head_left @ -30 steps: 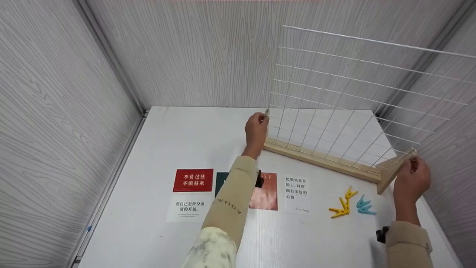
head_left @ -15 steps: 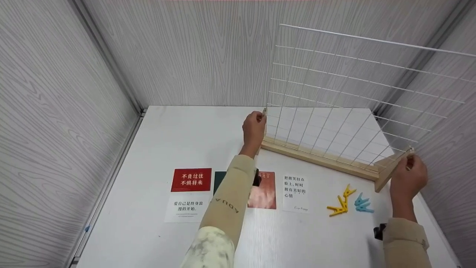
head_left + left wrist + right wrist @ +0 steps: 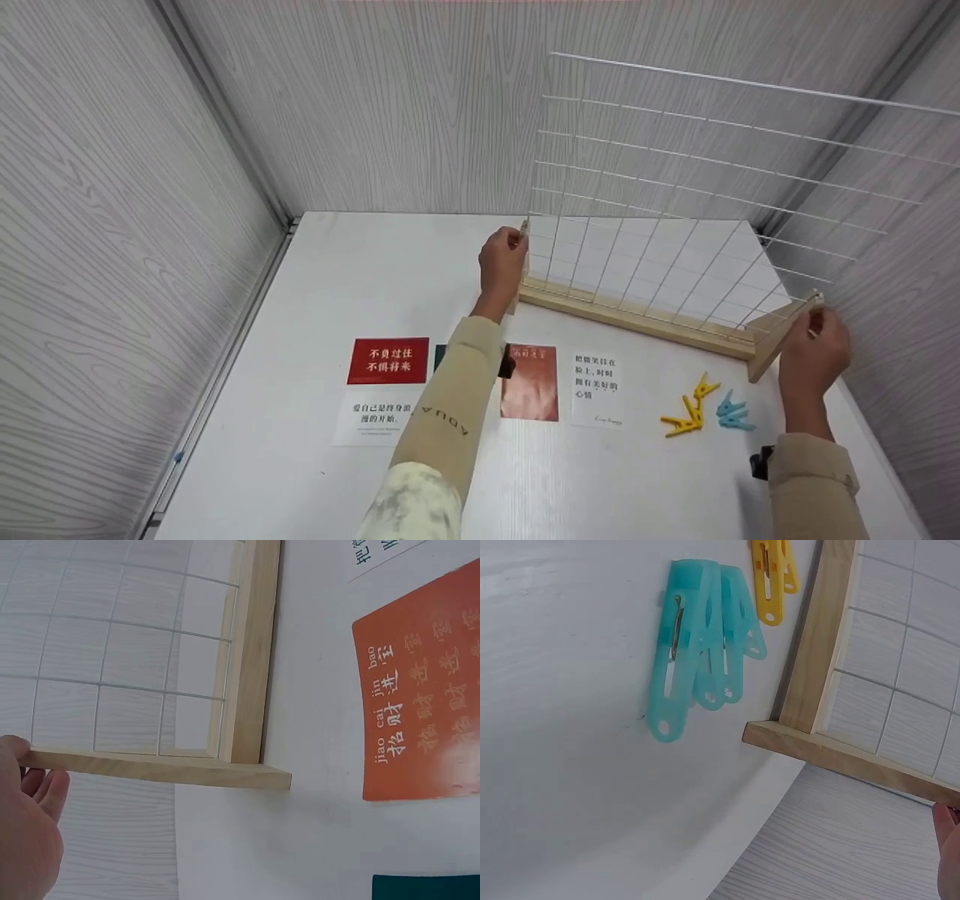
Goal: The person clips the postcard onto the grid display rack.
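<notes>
A white wire grid rack (image 3: 660,187) stands upright on a pale wooden base (image 3: 637,319), angled across the right part of the table. My left hand (image 3: 502,270) pinches the top of its left wooden side piece (image 3: 150,769) between thumb and fingers. At the other end, my right hand (image 3: 817,356) grips the upper end of the right wooden side piece (image 3: 784,334). In the right wrist view only a bit of that hand's fingers shows at the edge. Yellow clothespins (image 3: 690,412) and blue clothespins (image 3: 733,412) lie just in front of the base's right end.
Printed cards lie flat on the white table (image 3: 247,420): a red card (image 3: 388,360), a white card (image 3: 375,416), an orange-red card (image 3: 531,386) and another white card (image 3: 596,390). My left forearm mostly covers a dark green card (image 3: 427,889). Grey wood-grain panels (image 3: 405,105) enclose the table.
Both hands have shifted slightly to the left, and the grid rack has moved along with them. Cards and clothespins stay in place.
</notes>
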Tool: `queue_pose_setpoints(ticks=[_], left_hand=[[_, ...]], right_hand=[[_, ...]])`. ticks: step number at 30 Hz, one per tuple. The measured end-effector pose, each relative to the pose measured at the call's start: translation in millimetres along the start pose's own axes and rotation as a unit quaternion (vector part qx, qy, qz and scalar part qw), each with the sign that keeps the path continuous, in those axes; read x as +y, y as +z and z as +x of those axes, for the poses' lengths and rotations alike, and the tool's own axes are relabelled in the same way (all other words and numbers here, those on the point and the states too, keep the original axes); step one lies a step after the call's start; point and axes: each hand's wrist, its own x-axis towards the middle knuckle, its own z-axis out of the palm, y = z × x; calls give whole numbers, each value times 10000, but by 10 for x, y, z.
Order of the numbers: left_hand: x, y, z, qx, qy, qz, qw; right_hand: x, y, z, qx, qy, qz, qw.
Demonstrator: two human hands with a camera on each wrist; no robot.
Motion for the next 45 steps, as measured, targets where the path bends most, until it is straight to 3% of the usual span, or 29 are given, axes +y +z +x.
queue_pose_setpoints(ticks=[6, 18, 34, 45], left_hand=[[-50, -126, -12, 51, -41, -42, 10000], [-176, -329, -54, 50, -86, -33, 9999], [-253, -598, -127, 125, -264, 81, 9995], [-327, -774, -223, 304, -205, 137, 9992]], right_hand=[[-47, 74, -12, -198, -203, -32, 9996], [-126, 211, -64, -403, -211, 180, 9988], [-226, 377, -94, -395, -832, 130, 9957], [-312, 465, -136, -598, -852, 101, 9945]])
